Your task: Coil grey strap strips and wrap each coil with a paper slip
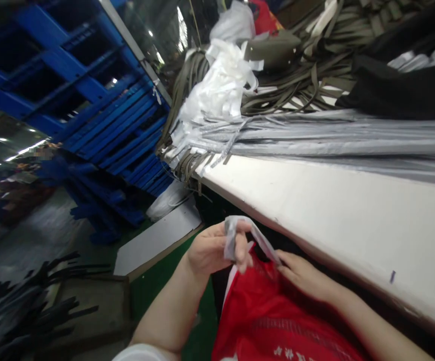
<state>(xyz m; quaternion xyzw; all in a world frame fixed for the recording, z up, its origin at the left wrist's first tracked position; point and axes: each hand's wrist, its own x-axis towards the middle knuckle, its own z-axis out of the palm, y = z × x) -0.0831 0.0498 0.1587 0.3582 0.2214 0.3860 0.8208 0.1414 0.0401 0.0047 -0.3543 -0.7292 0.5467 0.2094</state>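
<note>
A light grey fabric strip [263,239] runs between my two hands in front of the red apron [277,311]. My left hand [217,245] has one end looped over its bent fingers, with the tail hanging down in front of them. Lower and to the right, my right hand [302,273] pinches the strip between thumb and fingers, close to the table edge. The tip of that pinch is partly hidden.
A white table [333,195] carries long grey strips [315,143], a white strip bundle [221,85] and olive strips [296,95]. Black cloth [409,93] lies at the back right. Blue pallets [115,125] stand to the left; dark strips [21,301] are piled lower left.
</note>
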